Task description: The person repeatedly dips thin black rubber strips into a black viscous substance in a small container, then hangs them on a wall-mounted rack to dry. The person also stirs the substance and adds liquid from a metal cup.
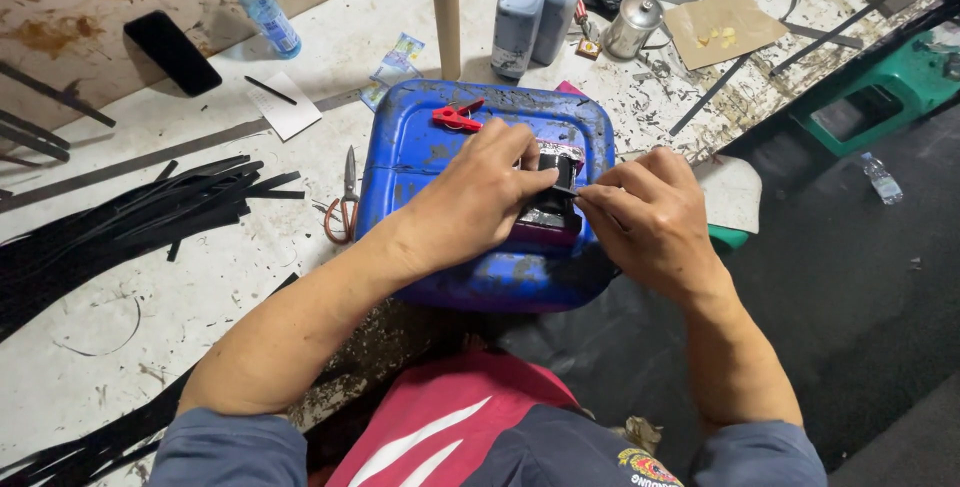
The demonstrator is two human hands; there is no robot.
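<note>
We see both hands clenched on a small black block (548, 209) atop the blue jerrycan (420, 162) — left hand (480, 202) steadying, right hand (640, 212) pinching what may be a strip. Best keep the block braced — pull evenly.

A workshop: stained worktable (200, 287), scissors (347, 202), black strips (120, 222), glue bottles (535, 12).

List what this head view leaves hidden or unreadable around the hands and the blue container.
- Small black object: mostly covered by the left hand and right hand; its kind cannot be told.
- Blue container: near side hidden by the forearms.
- Grey bottles: labels too small.
- Black strips: cut off by the left edge.
- Green crate: cut off by the right edge.
</note>
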